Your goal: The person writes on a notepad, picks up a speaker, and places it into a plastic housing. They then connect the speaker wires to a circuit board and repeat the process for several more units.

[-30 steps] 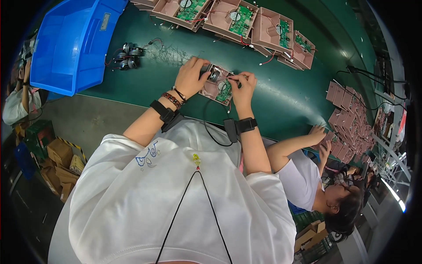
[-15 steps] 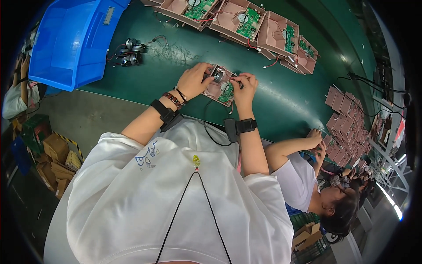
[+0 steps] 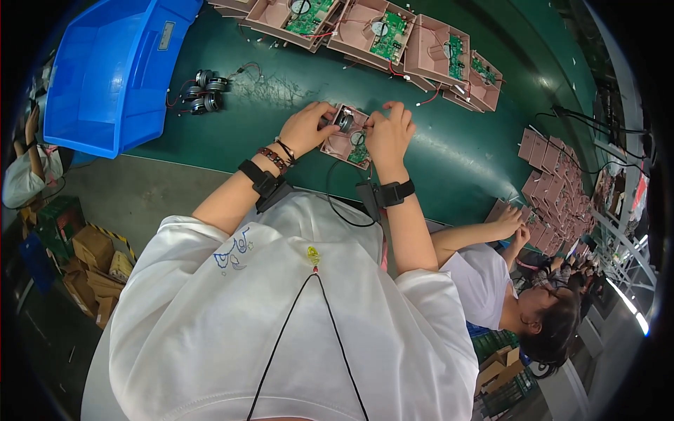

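On the green table in front of me sits a pink plastic housing [image 3: 339,146], open side up. Inside it are a round black-and-silver speaker [image 3: 345,123] and a green circuit board [image 3: 359,150]. My left hand [image 3: 306,130] grips the housing's left side, its thumb by the speaker. My right hand [image 3: 390,138] is at the opposite edge, with thumb and index finger pinched together beside the speaker. Whatever lies in that pinch is too small to make out, though thin wires run close by.
Loose speakers [image 3: 206,92] with wires lie beside a blue bin [image 3: 105,91] at left. Several pink housings [image 3: 371,38] with boards line the far side. More housings [image 3: 554,189] are stacked at right, near a co-worker's hands [image 3: 511,223].
My right hand has turned and curled more, its pinch moving slightly left toward the speaker. My left hand keeps its hold on the housing. The co-worker's hands have shifted a little.
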Motion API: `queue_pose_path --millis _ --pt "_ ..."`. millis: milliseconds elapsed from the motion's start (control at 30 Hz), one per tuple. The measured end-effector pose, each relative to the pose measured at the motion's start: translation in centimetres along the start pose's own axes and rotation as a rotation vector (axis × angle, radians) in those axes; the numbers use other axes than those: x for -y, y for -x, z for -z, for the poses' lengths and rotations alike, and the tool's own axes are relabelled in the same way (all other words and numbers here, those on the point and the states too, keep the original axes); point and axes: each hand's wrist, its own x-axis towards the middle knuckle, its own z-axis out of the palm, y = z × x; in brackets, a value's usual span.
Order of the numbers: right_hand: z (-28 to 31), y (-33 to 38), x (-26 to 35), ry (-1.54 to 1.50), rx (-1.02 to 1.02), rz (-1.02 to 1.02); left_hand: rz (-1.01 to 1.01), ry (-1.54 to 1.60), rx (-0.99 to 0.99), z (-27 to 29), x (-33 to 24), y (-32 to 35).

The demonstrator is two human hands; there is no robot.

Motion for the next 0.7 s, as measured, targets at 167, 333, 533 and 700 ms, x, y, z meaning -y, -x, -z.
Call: queue_pose_path --millis 167,333,533,700 --pt "-0.4 -1.0 0.0 0.114 0.074 0.009 0.010 0.012 0.031 -0.1 0.3 -0.6" --pt "-1.6 -0.3 -0.6 0.225 -0.007 0.007 0.081 -0.004 0.113 0.6 -0.4 -0.8" --pt "-0.6 1.2 -2.2 -0.227 -0.051 -0.004 -0.190 -0.248 -0.119 0.6 -2.5 -1.2" --pt "-0.6 1.7 -1.6 -0.301 -0.115 0.060 -0.384 -0.345 -0.206 -0.5 -4.3 -1.3"
